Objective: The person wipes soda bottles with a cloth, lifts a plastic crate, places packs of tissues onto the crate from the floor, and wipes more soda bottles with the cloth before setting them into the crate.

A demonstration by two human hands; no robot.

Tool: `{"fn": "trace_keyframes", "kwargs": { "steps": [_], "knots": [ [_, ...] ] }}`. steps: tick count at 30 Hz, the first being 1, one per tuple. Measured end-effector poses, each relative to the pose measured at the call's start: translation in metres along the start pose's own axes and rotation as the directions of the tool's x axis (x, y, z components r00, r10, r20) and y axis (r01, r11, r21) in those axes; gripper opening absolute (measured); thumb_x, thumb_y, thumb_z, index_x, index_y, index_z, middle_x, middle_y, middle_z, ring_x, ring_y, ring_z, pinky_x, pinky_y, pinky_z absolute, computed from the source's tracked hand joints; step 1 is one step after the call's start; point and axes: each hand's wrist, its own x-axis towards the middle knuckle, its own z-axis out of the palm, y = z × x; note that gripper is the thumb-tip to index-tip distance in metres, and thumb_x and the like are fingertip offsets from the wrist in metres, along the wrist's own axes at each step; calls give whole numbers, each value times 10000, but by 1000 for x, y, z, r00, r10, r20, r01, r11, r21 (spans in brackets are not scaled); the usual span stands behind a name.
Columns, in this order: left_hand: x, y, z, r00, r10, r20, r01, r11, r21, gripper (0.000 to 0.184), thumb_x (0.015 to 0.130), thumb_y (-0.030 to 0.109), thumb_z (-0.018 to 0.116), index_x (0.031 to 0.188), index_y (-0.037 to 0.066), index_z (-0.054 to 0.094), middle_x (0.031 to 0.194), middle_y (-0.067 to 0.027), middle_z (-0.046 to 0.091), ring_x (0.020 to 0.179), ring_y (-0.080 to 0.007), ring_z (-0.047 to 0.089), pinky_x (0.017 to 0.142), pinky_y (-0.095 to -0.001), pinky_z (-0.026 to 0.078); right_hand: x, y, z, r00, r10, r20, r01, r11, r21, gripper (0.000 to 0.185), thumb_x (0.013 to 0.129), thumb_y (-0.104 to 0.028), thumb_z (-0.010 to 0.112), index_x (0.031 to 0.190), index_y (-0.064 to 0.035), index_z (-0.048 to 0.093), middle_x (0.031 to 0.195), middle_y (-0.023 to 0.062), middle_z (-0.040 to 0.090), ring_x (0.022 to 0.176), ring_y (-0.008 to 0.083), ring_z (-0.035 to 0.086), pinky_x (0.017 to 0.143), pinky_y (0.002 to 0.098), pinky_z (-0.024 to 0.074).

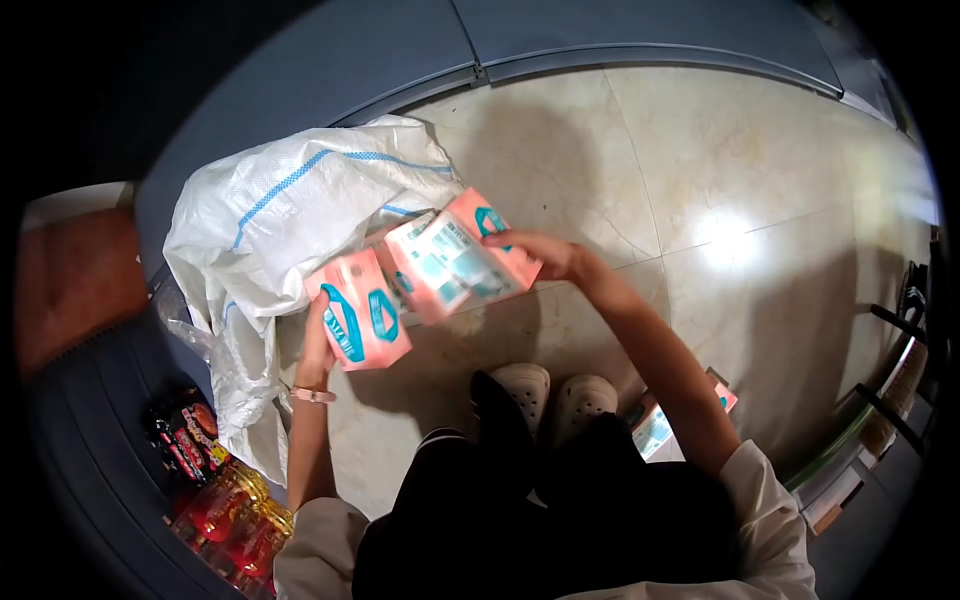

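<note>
Nearest the camera are the person's legs in dark trousers (545, 525), bent, to the near right of the white sack (290, 190), with a pale sleeve (765, 510) on the right arm and another on the left.

Just to the right of the sack, up against its edge in this view, are two pink packs, both off the floor. The left hand (318, 335) grasps the first pink pack (365, 315) by its outer side; that pack is tilted and printed with teal shapes. A pale band (313, 395) circles the left wrist. The right hand (550, 253) grips the second pink pack (500, 235) along the side farther from the sack, fingers laid over its face. White and teal areas show on that pack, but blur hides whether it is a single piece or several. The two packs sit close together, at an angle to each other; whether they touch I cannot tell.

The sack itself is crumpled, with blue stripes across it. Below it, to the near left, are a black and red packet (187, 435) and red packages with gold tops (225, 510). Well to the right of the sack, a third pink pack (655, 432) lies on the tiled floor (620, 165), partly covered by the right arm. Nearer the sack stand pale holed clogs (585, 398). Beyond the sack runs a grey panel (640, 40).
</note>
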Motion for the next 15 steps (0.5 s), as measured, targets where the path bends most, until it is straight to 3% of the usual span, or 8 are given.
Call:
{"fn": "trace_keyframes", "kwargs": {
  "steps": [1, 4, 5, 7, 10, 14, 15],
  "knots": [
    [-2, -7, 12, 994, 95, -47, -95, 995, -1, 543, 906, 408, 510, 1260, 3, 433, 1163, -130, 564, 1005, -211, 595, 846, -330, 506, 5, 4, 7, 999, -35, 39, 35, 999, 13, 512, 836, -407, 610, 1199, -55, 534, 1152, 91, 596, 988, 198, 604, 847, 360, 504],
    [-6, 9, 15, 999, 2, 40, -2, 1000, 19, 550, 903, 415, 510, 1259, 3, 434, 1146, -137, 574, 997, -218, 603, 846, -333, 508, 12, 14, 24, 983, -133, 128, 124, 989, 75, 535, 858, -449, 566, 1226, -65, 512, 1187, 89, 573, 1027, 197, 581, 871, 356, 486],
    [6, 6, -2, 991, -64, 116, 51, 992, 112, 543, 906, 417, 505, 1258, 9, 438, 1152, -133, 573, 995, -221, 603, 851, -336, 505, 14, 19, 28, 977, -166, 132, 150, 981, 121, 550, 863, -464, 553, 1238, -65, 501, 1194, 89, 568, 1036, 199, 575, 883, 355, 478],
    [15, -4, -3, 990, -119, 77, 105, 981, 162, 554, 906, 425, 503, 1274, 18, 422, 1168, -117, 569, 1041, -215, 580, 878, -346, 489, 23, 37, 39, 957, -269, 105, 251, 955, 157, 618, 867, -528, 510, 1281, -72, 459, 1210, 98, 558, 1056, 224, 563, 924, 363, 449],
    [17, -9, 5, 985, -128, 118, 112, 985, 132, 595, 894, 421, 534, 1311, 24, 385, 1233, -114, 532, 1107, -233, 539, 931, -360, 451, 22, 45, 41, 965, -242, 101, 218, 954, 204, 652, 861, -556, 498, 1296, -73, 448, 1231, 99, 545, 1073, 214, 554, 929, 360, 443],
    [1, -5, 34, 975, -62, 212, 35, 991, 128, 662, 878, 438, 552, 1333, 1, 352, 1287, -139, 491, 1147, -262, 514, 951, -379, 438, -13, 44, 27, 965, -260, -16, 260, 962, 85, 684, 848, -562, 506, 1313, -65, 435, 1229, 112, 543, 1070, 194, 552, 913, 335, 449],
    [-8, -2, 44, 978, -63, 200, 39, 992, 121, 673, 875, 448, 553, 1332, -3, 352, 1287, -142, 490, 1148, -264, 514, 952, -381, 438, -40, 38, 29, 957, -289, 2, 286, 950, 126, 674, 821, -548, 556, 1265, -46, 483, 1176, 118, 573, 1028, 196, 575, 892, 324, 460]
  ]
}}
